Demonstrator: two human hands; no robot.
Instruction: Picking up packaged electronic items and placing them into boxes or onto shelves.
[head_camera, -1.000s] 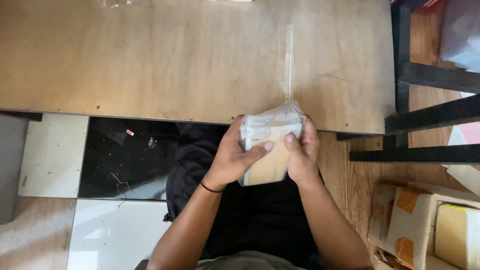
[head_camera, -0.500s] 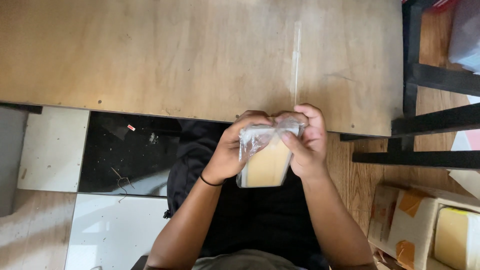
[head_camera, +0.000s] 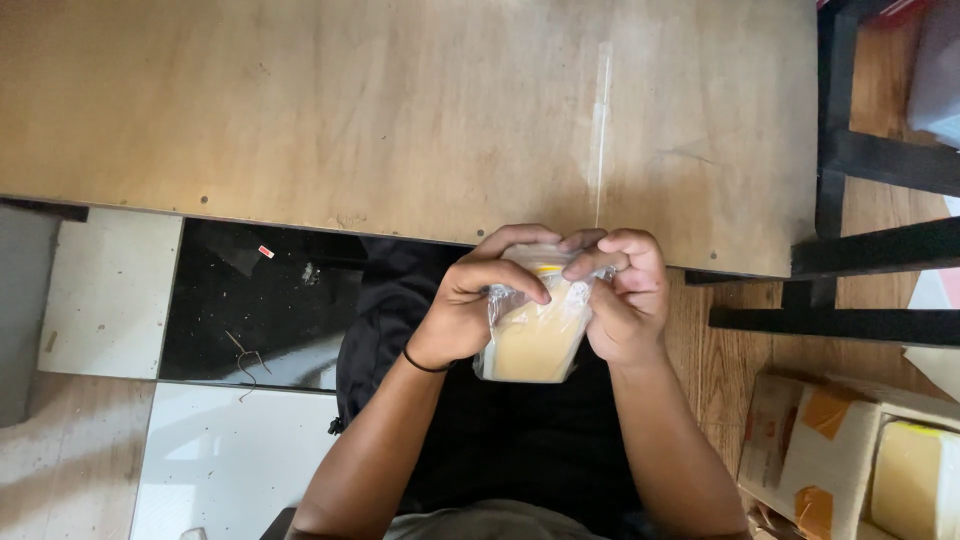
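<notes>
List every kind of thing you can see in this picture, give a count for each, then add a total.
Hands: 2, left hand and right hand, both holding the packet
Clear plastic packet of pale yellow contents: 1
Plywood tabletop: 1
Black wristband: 1
Cardboard box with orange tape: 1
Total: 6
</notes>
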